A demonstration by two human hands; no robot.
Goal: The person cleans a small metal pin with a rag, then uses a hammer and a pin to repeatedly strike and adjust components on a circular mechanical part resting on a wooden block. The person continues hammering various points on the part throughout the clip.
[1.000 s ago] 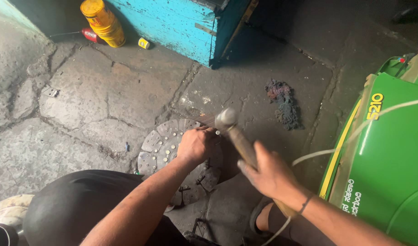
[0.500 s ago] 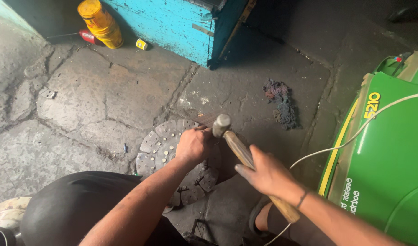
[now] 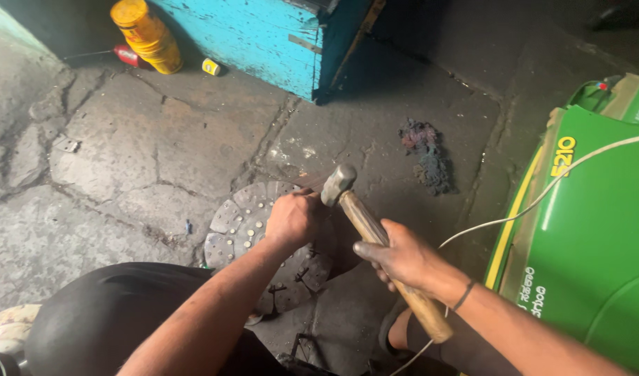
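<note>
Your right hand (image 3: 401, 256) grips a wooden-handled hammer (image 3: 375, 240), head raised just beside your left hand (image 3: 295, 219), which rests on the round riveted metal disc (image 3: 246, 216) lying flat.

The right hand (image 3: 403, 256) grips a hammer (image 3: 375, 237) by its wooden handle. The hammer's metal head is just above a round metal disc (image 3: 243, 216) on the stone floor (image 3: 124, 160). The left hand (image 3: 293, 219) rests closed on the disc. A green machine (image 3: 591, 237) stands at the right.
</note>
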